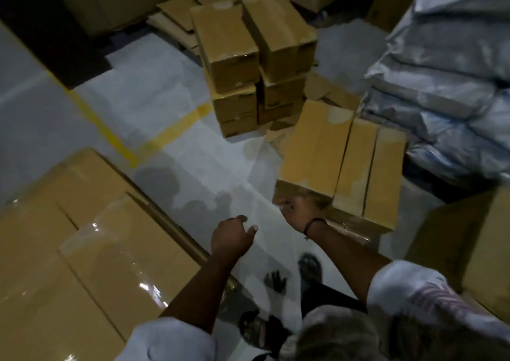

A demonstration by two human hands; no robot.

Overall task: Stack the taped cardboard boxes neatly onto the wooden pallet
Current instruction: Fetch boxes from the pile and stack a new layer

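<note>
Fingers (285, 208) of the right hand (296, 211) curl round the near corner of a taped box (311, 151); the left hand (231, 236) hovers loosely curled, holding nothing.

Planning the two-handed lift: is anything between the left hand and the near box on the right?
Nothing visible. Only bare floor lies between the left hand and the near box. The right hand is at its near corner.
</note>
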